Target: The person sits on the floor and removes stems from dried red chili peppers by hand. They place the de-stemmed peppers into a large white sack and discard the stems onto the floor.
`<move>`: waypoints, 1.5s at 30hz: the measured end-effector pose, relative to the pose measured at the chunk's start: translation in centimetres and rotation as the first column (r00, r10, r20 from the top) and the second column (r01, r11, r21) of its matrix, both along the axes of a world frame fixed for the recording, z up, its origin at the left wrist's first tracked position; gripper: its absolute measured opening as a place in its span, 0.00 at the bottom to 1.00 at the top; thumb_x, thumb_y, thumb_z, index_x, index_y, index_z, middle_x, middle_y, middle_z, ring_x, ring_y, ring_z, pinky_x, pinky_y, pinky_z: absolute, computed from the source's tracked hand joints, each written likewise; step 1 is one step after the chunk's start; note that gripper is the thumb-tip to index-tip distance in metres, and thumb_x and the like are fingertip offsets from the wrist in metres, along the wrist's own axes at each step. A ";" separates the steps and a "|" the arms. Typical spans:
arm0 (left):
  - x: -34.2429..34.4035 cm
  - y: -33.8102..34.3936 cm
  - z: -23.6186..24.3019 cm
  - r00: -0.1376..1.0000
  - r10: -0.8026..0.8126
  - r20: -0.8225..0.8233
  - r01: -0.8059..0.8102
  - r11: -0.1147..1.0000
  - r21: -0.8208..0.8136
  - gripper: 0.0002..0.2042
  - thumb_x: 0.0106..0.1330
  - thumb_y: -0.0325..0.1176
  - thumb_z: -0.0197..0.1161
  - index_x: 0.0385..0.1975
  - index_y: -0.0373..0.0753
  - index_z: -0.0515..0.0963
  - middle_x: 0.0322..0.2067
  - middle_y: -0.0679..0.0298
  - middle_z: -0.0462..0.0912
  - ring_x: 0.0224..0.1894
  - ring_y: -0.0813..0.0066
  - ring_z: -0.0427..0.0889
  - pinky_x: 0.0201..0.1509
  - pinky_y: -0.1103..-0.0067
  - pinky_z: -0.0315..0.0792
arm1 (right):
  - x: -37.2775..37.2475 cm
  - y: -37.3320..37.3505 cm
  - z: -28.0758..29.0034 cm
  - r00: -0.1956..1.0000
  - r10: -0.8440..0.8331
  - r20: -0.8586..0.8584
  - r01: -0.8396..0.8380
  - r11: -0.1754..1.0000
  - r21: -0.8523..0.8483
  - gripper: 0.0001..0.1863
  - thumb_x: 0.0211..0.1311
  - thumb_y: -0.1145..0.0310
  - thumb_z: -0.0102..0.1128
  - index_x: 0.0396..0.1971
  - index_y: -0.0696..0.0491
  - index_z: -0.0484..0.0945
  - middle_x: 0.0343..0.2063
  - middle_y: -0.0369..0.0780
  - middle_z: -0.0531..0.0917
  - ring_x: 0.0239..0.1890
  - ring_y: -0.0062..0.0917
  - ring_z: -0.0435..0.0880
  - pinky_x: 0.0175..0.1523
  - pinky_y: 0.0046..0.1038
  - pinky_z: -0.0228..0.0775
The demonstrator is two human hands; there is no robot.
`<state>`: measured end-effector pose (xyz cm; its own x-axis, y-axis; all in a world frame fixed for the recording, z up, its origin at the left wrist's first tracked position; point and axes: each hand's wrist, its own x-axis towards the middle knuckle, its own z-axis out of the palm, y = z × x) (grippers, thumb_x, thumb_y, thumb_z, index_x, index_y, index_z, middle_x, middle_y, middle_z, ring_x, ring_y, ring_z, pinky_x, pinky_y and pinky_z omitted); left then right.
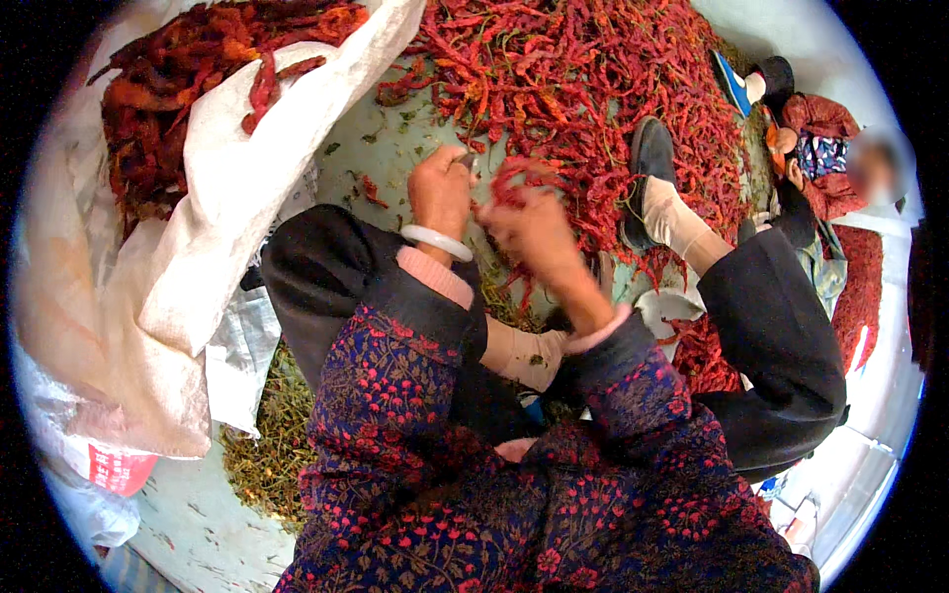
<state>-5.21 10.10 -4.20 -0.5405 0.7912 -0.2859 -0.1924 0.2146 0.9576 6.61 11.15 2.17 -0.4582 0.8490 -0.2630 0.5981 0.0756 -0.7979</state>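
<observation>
We note left hand curled closed, contents unclear; right hand, blurred, grasps red chilies. We judge them light, brittle; best pinched gently at one end.

The heap of red chillies spreads out in front of me. At its near edge, my left hand is curled around a small dark piece, a white bangle on that wrist. My right hand, blurred, grips a small red bunch, also at the heap's near edge. My dark shoe rests against the heap's right part. Left of the heap stands a white sack, with darker red chillies in it. Nearer me than the heap, to its left, lie brownish-green scraps. Beyond the heap's right side sits another person.
</observation>
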 end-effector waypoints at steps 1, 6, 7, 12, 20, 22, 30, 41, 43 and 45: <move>-0.4 -0.4 -0.6 0.987 0.032 0.160 -0.054 0.990 0.133 0.08 0.59 0.28 0.49 0.30 0.36 0.76 0.17 0.68 0.74 0.17 0.82 0.70 0.20 0.83 0.66 | -0.1 1.2 0.9 0.965 -0.251 -0.070 0.219 0.927 -0.304 0.13 0.48 0.63 0.60 0.31 0.56 0.75 0.16 0.36 0.75 0.16 0.21 0.71 0.21 0.25 0.62; -0.6 -0.9 1.4 0.832 -0.120 0.542 -0.037 0.962 0.269 0.09 0.61 0.26 0.45 0.35 0.31 0.72 0.21 0.65 0.73 0.19 0.81 0.69 0.24 0.81 0.70 | 4.2 4.9 4.8 0.790 -0.430 -0.438 0.193 0.852 -0.487 0.07 0.53 0.66 0.58 0.26 0.51 0.71 0.13 0.26 0.64 0.13 0.10 0.59 0.16 0.13 0.48; -0.5 -1.1 1.7 0.828 -0.133 0.545 -0.030 0.960 0.280 0.09 0.61 0.26 0.45 0.35 0.32 0.72 0.21 0.66 0.73 0.20 0.81 0.69 0.25 0.81 0.70 | 4.5 5.1 4.9 0.782 -0.432 -0.449 0.185 0.849 -0.495 0.07 0.53 0.66 0.58 0.26 0.51 0.71 0.14 0.27 0.66 0.13 0.10 0.60 0.16 0.14 0.48; 0.0 -0.8 2.4 0.842 -0.183 0.507 0.011 0.946 0.323 0.08 0.62 0.26 0.46 0.35 0.33 0.73 0.23 0.66 0.74 0.24 0.80 0.71 0.31 0.81 0.70 | 3.3 4.1 3.7 0.885 -0.329 -0.330 0.135 0.859 -0.495 0.06 0.54 0.67 0.58 0.27 0.53 0.72 0.18 0.32 0.75 0.14 0.12 0.64 0.16 0.15 0.51; 0.2 -1.0 2.2 0.920 -0.172 0.352 0.058 0.949 0.311 0.09 0.61 0.26 0.46 0.36 0.35 0.73 0.26 0.65 0.77 0.28 0.79 0.75 0.33 0.83 0.69 | 3.9 4.0 1.5 0.884 -0.358 -0.300 0.100 0.773 -0.626 0.07 0.52 0.68 0.60 0.27 0.53 0.73 0.21 0.35 0.78 0.14 0.13 0.67 0.17 0.16 0.54; 0.4 -1.0 2.2 0.940 -0.166 0.297 0.070 0.949 0.308 0.09 0.61 0.25 0.46 0.37 0.36 0.73 0.26 0.65 0.77 0.27 0.79 0.74 0.31 0.83 0.69 | 3.1 3.6 1.1 0.906 -0.302 -0.298 0.061 0.789 -0.611 0.07 0.52 0.68 0.60 0.28 0.53 0.73 0.22 0.34 0.78 0.15 0.14 0.69 0.18 0.15 0.56; 1.2 -1.9 3.5 0.887 -0.223 0.403 0.161 0.970 0.183 0.09 0.60 0.24 0.45 0.36 0.38 0.72 0.28 0.65 0.77 0.28 0.79 0.74 0.30 0.83 0.70 | 0.7 1.3 0.2 0.808 -0.398 -0.434 -0.017 0.720 -0.694 0.12 0.50 0.75 0.58 0.35 0.58 0.70 0.25 0.40 0.78 0.21 0.20 0.76 0.22 0.17 0.66; 0.0 -1.6 2.7 0.780 -0.076 0.621 -0.148 0.942 0.301 0.07 0.62 0.26 0.45 0.36 0.35 0.70 0.29 0.62 0.78 0.32 0.75 0.76 0.35 0.81 0.69 | 2.0 2.9 1.7 0.873 -0.347 -0.342 -0.012 0.687 -0.727 0.10 0.51 0.76 0.52 0.35 0.60 0.70 0.22 0.38 0.76 0.17 0.13 0.67 0.16 0.12 0.52; -0.2 -1.8 2.9 0.809 -0.024 0.587 -0.149 0.958 0.245 0.08 0.62 0.26 0.44 0.36 0.35 0.70 0.29 0.61 0.77 0.30 0.75 0.77 0.32 0.82 0.70 | 1.9 2.9 2.2 0.874 -0.323 -0.363 -0.053 0.678 -0.733 0.10 0.52 0.75 0.52 0.35 0.60 0.70 0.22 0.38 0.76 0.16 0.12 0.66 0.15 0.12 0.51; -1.1 -1.9 2.7 0.850 0.002 0.527 -0.141 0.964 0.223 0.08 0.62 0.25 0.43 0.36 0.34 0.69 0.28 0.60 0.77 0.29 0.75 0.77 0.27 0.83 0.70 | 2.7 3.0 1.7 0.871 -0.333 -0.362 -0.058 0.661 -0.748 0.10 0.52 0.75 0.52 0.35 0.60 0.71 0.22 0.37 0.76 0.16 0.11 0.65 0.15 0.12 0.51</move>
<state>-6.31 8.17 -1.48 -0.4253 0.8377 -0.3426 -0.6804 -0.0463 0.7314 9.33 14.20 3.86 -0.5767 0.5372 -0.6155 0.1270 -0.6853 -0.7171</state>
